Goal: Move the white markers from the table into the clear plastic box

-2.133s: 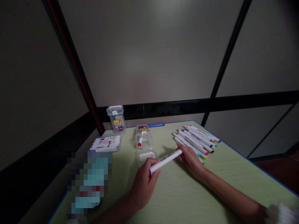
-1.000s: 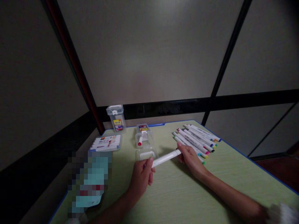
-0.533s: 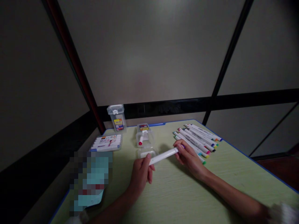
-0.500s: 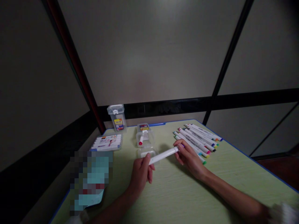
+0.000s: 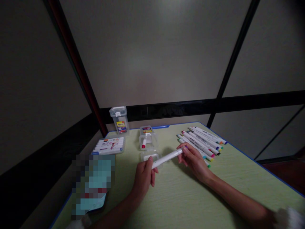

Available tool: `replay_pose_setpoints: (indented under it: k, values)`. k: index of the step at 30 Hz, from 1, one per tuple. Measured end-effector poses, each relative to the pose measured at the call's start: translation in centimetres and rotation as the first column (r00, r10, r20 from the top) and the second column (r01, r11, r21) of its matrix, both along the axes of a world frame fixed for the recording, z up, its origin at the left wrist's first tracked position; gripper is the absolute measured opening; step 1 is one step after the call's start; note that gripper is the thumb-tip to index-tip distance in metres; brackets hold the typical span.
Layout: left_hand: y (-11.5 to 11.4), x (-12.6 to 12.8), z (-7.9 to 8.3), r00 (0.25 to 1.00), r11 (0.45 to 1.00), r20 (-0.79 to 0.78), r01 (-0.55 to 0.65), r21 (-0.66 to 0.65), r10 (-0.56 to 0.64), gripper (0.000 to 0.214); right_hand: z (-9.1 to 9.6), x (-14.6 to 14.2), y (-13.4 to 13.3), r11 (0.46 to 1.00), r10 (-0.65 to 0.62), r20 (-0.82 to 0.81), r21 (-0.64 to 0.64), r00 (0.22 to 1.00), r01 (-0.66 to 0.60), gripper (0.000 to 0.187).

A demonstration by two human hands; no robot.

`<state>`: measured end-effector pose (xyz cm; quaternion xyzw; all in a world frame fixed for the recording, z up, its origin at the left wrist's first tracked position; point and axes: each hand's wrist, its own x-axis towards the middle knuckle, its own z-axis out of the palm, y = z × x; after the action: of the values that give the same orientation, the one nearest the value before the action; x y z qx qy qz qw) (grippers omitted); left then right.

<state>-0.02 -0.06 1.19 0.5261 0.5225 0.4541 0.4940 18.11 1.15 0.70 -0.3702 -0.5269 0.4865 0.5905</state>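
Observation:
A white marker (image 5: 166,158) is held slantwise above the table between both hands. My left hand (image 5: 144,176) pinches its lower left end with thumb and fingers. My right hand (image 5: 192,159) is closed on the upper right end, where a bit of purple shows and most of the cap is hidden. Just behind the marker lies an open clear plastic box (image 5: 148,143) with a red-tipped marker (image 5: 144,142) inside. Its lid (image 5: 145,156) is folded toward me, partly covered by the marker and my left hand. Several white markers (image 5: 200,143) with coloured ends lie beyond my right hand.
At the back left stands a closed clear box (image 5: 120,122). A flat case of white pens (image 5: 109,145) lies in front of it, with a pixelated, teal-screened device (image 5: 97,184) nearer me. A blue strip (image 5: 160,127) runs along the back edge of the green table (image 5: 181,203).
Almost nothing differs. My right hand's fingers have shifted slightly at the marker's cap end; my left hand keeps its grip.

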Motion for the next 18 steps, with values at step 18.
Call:
replay_pose_setpoints:
  k: [18]
  values:
    - [0.1,-0.2,-0.9,0.994,0.976,-0.101,-0.015,0.216,0.037,0.037,-0.5,0.4,0.4,0.982,-0.185,0.237,0.018,0.954,0.187,0.043]
